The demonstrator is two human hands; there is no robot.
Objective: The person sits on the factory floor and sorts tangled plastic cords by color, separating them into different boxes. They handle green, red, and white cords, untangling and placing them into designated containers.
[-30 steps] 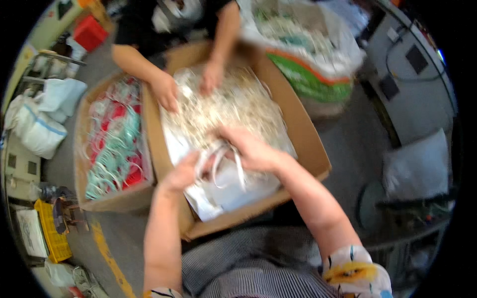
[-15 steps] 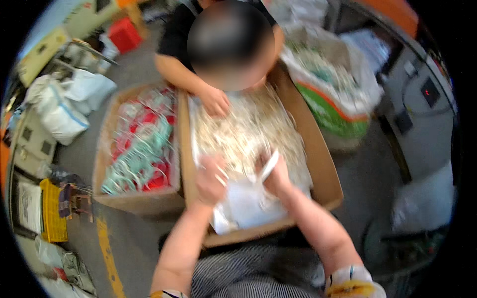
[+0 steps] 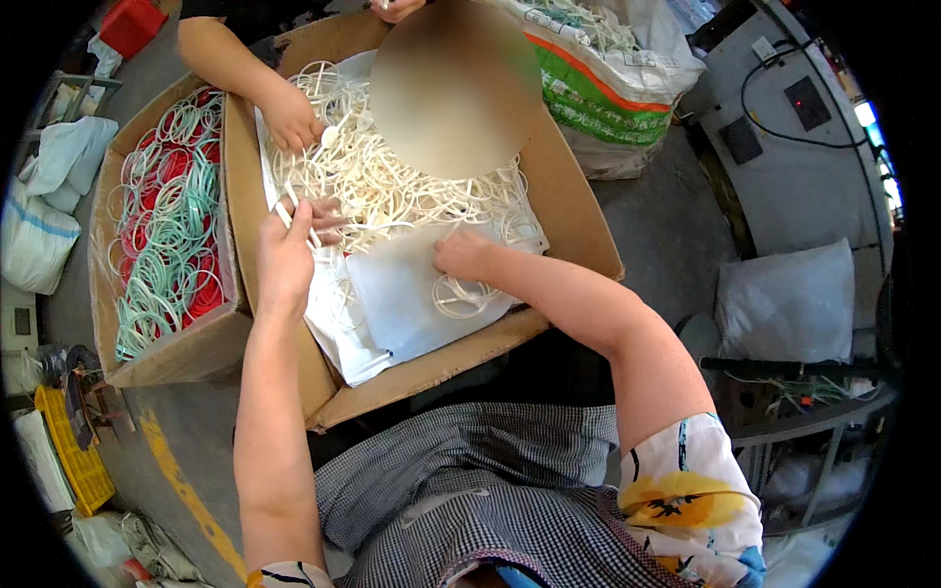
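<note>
My left hand [image 3: 294, 250] is at the left side of a cardboard box [image 3: 284, 380], pinching a thin cream plastic strip [image 3: 290, 208] between thumb and forefinger. Its other fingers are stretched out and slightly blurred. At the front edge of the heap of tangled cream loops [image 3: 382, 196], my right hand [image 3: 469, 255] is closed with fingers curled under; whatever it grips is hidden. A small coil of cream strip [image 3: 461, 296] lies just below that hand on a white plastic sheet [image 3: 402, 318].
Across the box, a co-worker's hand [image 3: 291, 116] touches the heap. Another cardboard box [image 3: 176, 358] with green, white and red loops stands at the left. A green and white woven sack [image 3: 613, 113] is at the far right, and a grey machine cabinet [image 3: 809, 186] beyond it.
My left hand has moved left with a strip in its pinch. My right hand has let go of a white piece and now rests lower on the heap's edge. The view has shifted.
</note>
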